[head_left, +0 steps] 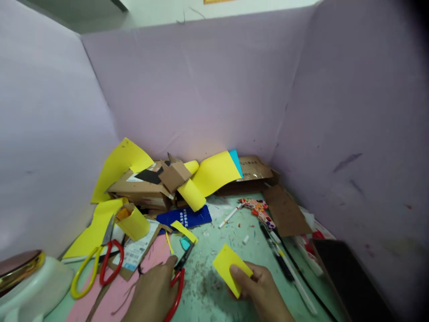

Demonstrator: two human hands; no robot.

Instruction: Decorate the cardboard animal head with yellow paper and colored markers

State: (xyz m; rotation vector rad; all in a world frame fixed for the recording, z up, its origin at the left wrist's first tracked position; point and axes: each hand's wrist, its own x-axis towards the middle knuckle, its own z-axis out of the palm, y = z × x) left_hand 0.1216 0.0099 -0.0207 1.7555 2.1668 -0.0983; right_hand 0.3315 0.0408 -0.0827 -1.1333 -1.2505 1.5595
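Observation:
My right hand (259,290) pinches a small yellow paper piece (230,267) just above the green table mat (214,286), thumb on top. My left hand (154,293) rests on the red-handled scissors (178,284) lying on the mat, fingers curled over the handle. The scissor blades point up toward a loose yellow paper strip (183,230). A pink sheet (114,290) lies under and left of my left hand.
Yellow-and-red scissors (97,266) lie at the left beside a yellow paper roll (134,221). Cardboard boxes (144,188), yellow sheets (214,172) and a blue card (184,217) pile at the back. Pens (288,268) and a brown cardboard piece (286,210) lie right. Lilac partition walls (201,89) enclose the desk.

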